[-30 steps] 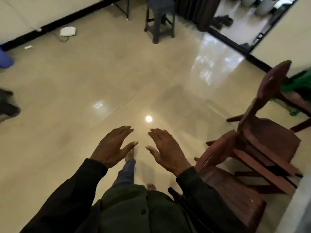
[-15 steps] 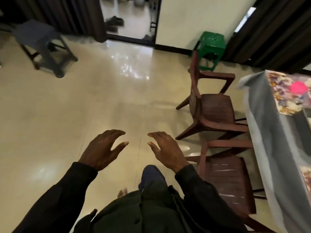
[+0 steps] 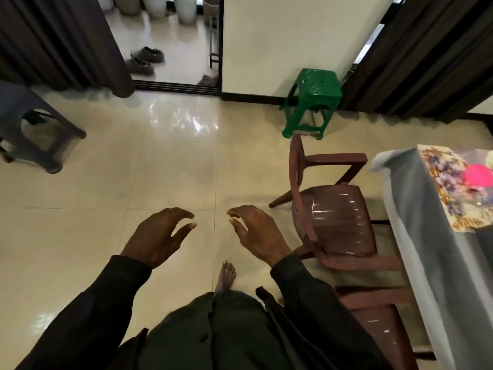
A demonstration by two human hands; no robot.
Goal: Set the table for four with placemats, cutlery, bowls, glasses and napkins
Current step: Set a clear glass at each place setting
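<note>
Over at the right edge of the view, the table (image 3: 416,236) sat under a grey cloth. One floral placemat (image 3: 442,182) lay flat near its far corner, with something bright pink (image 3: 477,176) on top of it, too blurry for me to call it a napkin or a bowl. No cutlery or glasses were in shot.

Both hands were out in front over the tiled floor, well apart from the table. The left hand (image 3: 157,236) and right hand (image 3: 256,233) had fingers loosely curved and spread, with nothing in either one. Two brown chairs stood along the table's side, the farther chair (image 3: 336,222) facing it and the nearer chair (image 3: 373,324) tucked close to the cloth.

My guess on handling: that mat looked thin, light and floppy, so I'd pinch it by two corners or slide it by an edge, because grabbing the middle would bunch it up. The cloth underneath looked loose too, so dragging anything could pull it along. The pink thing would have to come off before the mat got moved.
</note>
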